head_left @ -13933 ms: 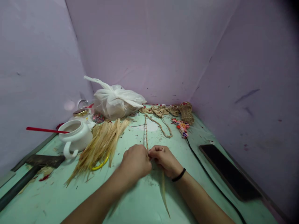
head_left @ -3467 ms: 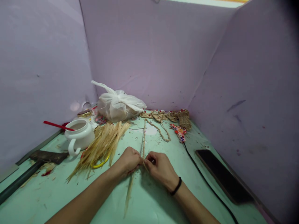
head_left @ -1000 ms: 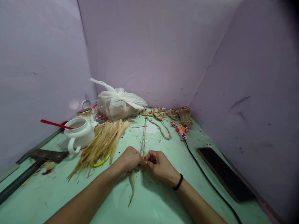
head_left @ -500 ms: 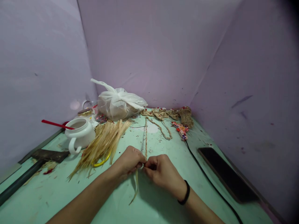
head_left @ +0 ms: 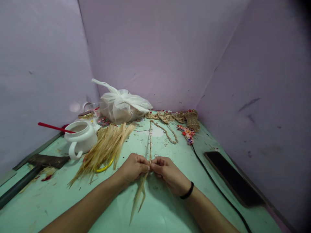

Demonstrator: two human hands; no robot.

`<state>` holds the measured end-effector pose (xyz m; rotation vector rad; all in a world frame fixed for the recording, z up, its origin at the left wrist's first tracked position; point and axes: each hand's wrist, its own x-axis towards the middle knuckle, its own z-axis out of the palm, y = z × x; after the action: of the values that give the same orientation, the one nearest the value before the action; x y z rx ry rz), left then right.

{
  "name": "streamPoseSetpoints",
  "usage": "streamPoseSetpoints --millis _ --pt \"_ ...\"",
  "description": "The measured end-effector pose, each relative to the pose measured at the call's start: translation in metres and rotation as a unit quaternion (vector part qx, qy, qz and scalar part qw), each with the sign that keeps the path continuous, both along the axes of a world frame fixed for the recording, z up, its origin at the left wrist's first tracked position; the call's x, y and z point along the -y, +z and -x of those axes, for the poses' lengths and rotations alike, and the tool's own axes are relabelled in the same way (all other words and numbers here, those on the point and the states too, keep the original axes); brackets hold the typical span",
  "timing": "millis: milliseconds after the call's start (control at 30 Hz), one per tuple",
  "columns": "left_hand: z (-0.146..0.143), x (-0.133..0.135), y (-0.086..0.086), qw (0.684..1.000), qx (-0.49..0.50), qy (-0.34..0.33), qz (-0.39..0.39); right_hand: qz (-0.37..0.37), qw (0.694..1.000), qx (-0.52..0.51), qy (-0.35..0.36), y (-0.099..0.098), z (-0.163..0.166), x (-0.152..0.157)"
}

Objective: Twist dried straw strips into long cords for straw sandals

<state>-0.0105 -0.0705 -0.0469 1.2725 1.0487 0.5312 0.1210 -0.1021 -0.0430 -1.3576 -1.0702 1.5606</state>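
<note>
A thin cord of twisted straw-like fibre (head_left: 150,139) runs straight away from me over the pale green table, then loops back at its far part. Its near end is pinched between the fingertips of my left hand (head_left: 134,168) and my right hand (head_left: 168,173), which meet at one spot. Loose flat fibre strands (head_left: 139,197) hang toward me from below the left fingers. The exact point where the fingers grip is partly hidden. To the left lies a bundle of dry fibre strips (head_left: 107,142), with a yellow ring-shaped piece (head_left: 105,168) among them.
A white pot (head_left: 82,139) with a red stick stands left, near a dark-handled hatchet-like tool (head_left: 46,161). A tied white plastic bag (head_left: 123,106) and braided pieces (head_left: 166,117) lie at the back. Right are a patterned glue-gun-like tool (head_left: 186,133), its black cable and a phone (head_left: 233,178).
Both hands have shifted slightly, and their fingertips now meet more closely on the cord. The loose strands below now hang longer and more spread apart. The view has tilted a little.
</note>
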Motion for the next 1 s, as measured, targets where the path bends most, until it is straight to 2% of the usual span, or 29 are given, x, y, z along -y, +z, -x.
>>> streamPoseSetpoints --millis 100,200,333,467,533,600,633,700,767,800,833,900,933,1000 --pt "0.001 -0.002 -0.004 0.999 -0.033 -0.007 -0.024 -0.028 0.998 0.063 -0.006 -0.007 -0.002 -0.003" --pt "0.004 -0.001 -0.001 0.989 -0.124 0.0 -0.085 -0.029 0.996 0.077 -0.02 -0.009 -0.003 -0.005" --pt "0.006 0.013 0.009 0.942 -0.255 0.011 -0.216 -0.003 0.999 0.04 -0.031 -0.005 0.001 -0.003" --pt "0.001 0.038 0.011 0.883 -0.331 -0.02 -0.333 0.039 0.998 -0.017 -0.042 -0.003 0.005 0.0" --pt "-0.001 0.046 0.01 0.867 -0.342 -0.048 -0.358 0.053 0.997 -0.028 -0.046 -0.003 0.006 0.001" --pt "-0.001 0.047 0.011 0.871 -0.33 -0.065 -0.359 0.053 0.997 -0.029 -0.042 -0.003 0.005 0.001" --pt "0.0 0.045 0.013 0.879 -0.318 -0.059 -0.351 0.045 0.998 -0.034 -0.037 -0.003 0.005 0.001" --pt "0.003 0.035 0.019 0.903 -0.282 -0.003 -0.325 0.024 0.998 -0.052 -0.023 -0.001 0.003 0.0" --pt "0.006 0.023 0.025 0.937 -0.232 0.079 -0.249 0.012 0.998 -0.065 -0.007 0.001 0.0 -0.001" --pt "0.007 0.018 0.026 0.959 -0.196 0.102 -0.178 0.014 0.998 -0.065 0.001 0.003 -0.001 -0.001" --pt "0.008 0.014 0.027 0.978 -0.154 0.103 -0.096 0.019 0.998 -0.063 0.008 0.004 -0.002 -0.001" --pt "0.008 0.009 0.025 0.995 -0.062 0.057 0.044 0.024 0.998 -0.059 0.019 0.004 -0.003 -0.002" --pt "0.007 0.008 0.022 0.996 -0.026 0.036 0.083 0.023 0.998 -0.057 0.024 0.003 -0.004 -0.003" --pt "0.004 0.008 0.015 0.994 0.001 0.027 0.102 0.004 0.999 -0.039 0.031 0.0 -0.003 -0.004"
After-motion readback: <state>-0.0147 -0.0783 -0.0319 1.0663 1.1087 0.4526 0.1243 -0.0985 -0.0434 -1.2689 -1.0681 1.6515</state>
